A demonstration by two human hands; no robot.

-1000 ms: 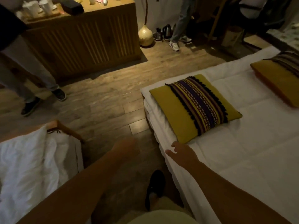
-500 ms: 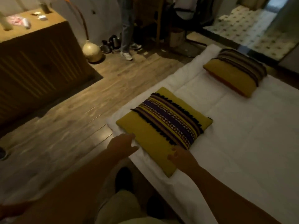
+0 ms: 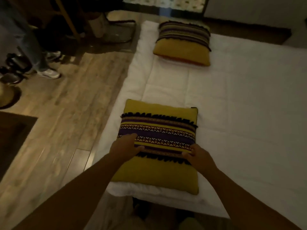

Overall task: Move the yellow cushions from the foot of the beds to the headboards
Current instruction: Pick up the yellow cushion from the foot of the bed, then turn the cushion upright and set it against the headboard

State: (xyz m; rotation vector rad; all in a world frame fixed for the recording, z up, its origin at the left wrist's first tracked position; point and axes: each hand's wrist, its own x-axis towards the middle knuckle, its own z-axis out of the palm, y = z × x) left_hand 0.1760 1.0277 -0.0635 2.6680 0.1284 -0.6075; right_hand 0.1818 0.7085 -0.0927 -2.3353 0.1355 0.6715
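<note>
The near square yellow fabric cushion (image 3: 157,146) carries a purple, black-fringed band of white triangles; the far yellow cushion (image 3: 182,45) has dark stripes; the quilted bedcover (image 3: 240,105) is white.

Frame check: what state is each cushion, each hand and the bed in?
near cushion: lying flat near the bed's corner, not lifted.
far cushion: lying along the same edge, untouched.
left hand: laid on near cushion's left edge, fingers fairly straight.
right hand: fingers curled on its right edge.
bed: white cover smooth.

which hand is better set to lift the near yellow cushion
Right, probably: the right hand curls its fingers at the right edge of the yellow striped fabric cushion; the left hand lies flatter on top.
</note>
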